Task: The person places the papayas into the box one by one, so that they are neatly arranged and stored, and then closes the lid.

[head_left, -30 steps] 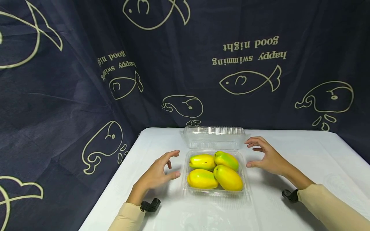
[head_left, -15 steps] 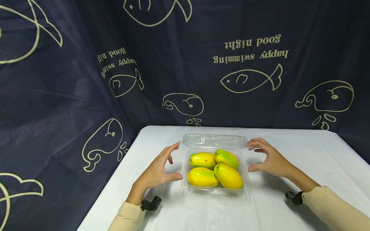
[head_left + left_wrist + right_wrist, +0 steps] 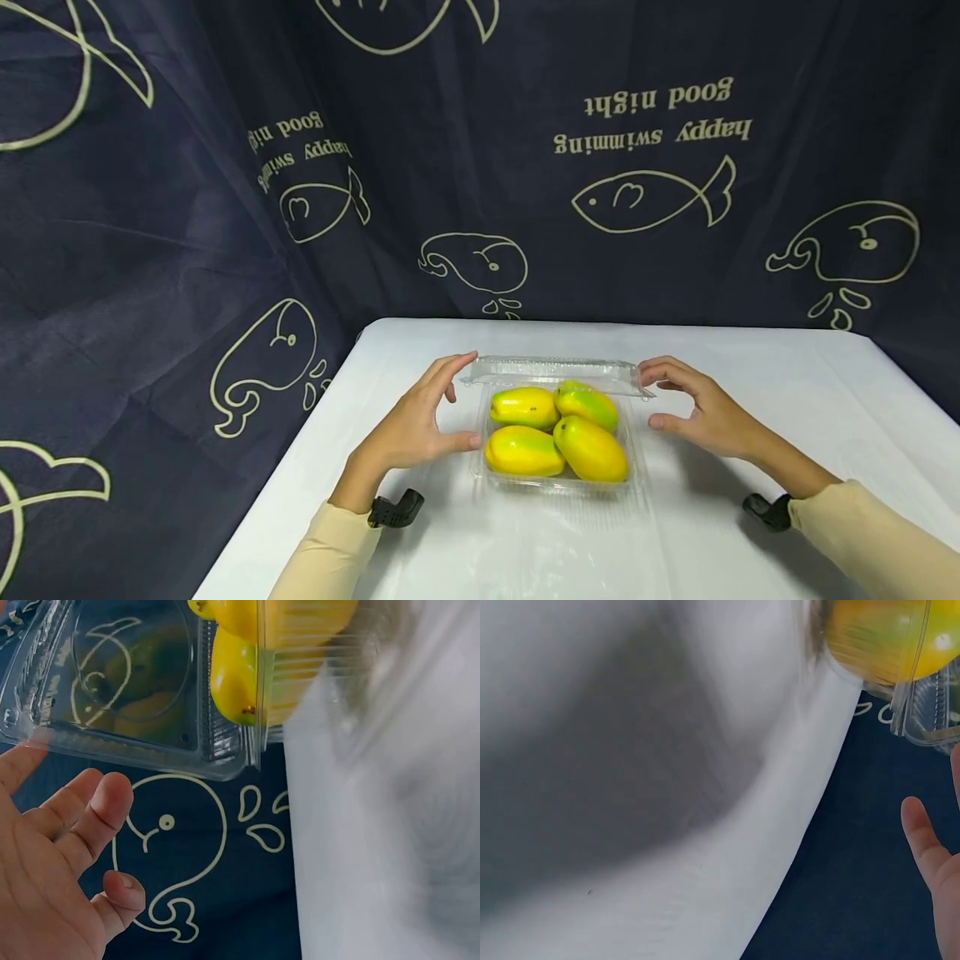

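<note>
Lid (image 3: pixel 555 373) lower than 1 s ago, now tipped forward over far half of box, both hands riding down with it. Left hand (image 3: pixel 415 425): fingers extended, relaxed, fingertips touching lid's left corner, thumb near box wall; nothing gripped. Clear plastic box (image 3: pixel 555 479) at centre of white table (image 3: pixel 750 375), hinge at far side. Inside: 4 yellow-green mangoes (image 3: pixel 558 432), packed touching, 2 far, 2 near. Right hand (image 3: pixel 701 408): fingers spread, straight, tips at lid's right corner, thumb just beside box. Dark whale-print cloth (image 3: pixel 150 250) behind and left.
</note>
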Motion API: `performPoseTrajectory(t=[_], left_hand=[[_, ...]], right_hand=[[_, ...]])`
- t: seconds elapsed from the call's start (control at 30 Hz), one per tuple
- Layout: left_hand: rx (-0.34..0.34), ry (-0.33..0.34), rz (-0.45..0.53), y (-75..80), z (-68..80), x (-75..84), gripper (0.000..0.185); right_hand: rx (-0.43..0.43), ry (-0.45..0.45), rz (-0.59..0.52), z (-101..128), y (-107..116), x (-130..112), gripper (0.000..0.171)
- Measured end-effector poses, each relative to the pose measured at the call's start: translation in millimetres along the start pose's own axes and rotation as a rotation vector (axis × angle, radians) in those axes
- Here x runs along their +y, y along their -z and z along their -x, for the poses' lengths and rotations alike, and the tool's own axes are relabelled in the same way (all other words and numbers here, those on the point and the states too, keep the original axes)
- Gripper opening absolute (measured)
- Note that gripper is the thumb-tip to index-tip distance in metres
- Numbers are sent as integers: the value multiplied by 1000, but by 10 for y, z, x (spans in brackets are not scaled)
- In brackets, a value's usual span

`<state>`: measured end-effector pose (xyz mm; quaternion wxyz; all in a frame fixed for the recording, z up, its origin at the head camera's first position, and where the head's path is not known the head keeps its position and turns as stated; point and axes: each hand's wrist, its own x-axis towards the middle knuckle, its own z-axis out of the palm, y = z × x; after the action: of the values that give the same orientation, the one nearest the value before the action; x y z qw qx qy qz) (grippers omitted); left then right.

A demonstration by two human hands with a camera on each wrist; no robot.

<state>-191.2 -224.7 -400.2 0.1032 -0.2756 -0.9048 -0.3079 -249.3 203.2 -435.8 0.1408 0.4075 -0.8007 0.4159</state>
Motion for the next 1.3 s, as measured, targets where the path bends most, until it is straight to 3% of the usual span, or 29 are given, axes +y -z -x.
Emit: performPoseTrajectory(t=[0.4,0.67,0.97,1.3], left_hand=[[-9,17,3,-74,198,47,102],[-6,2,14,-162,294,29,93],[-16,46,40,-262,345,31,74],[-36,50,41,-296,344,15,67]], right_hand=[[-37,-12,-44,66,-88,-95,63],[-46,44,-57,108,-105,-198,68],[20,-80,64,221,-201,-357,55],[65,-159,55,254,-296,-501,50]])
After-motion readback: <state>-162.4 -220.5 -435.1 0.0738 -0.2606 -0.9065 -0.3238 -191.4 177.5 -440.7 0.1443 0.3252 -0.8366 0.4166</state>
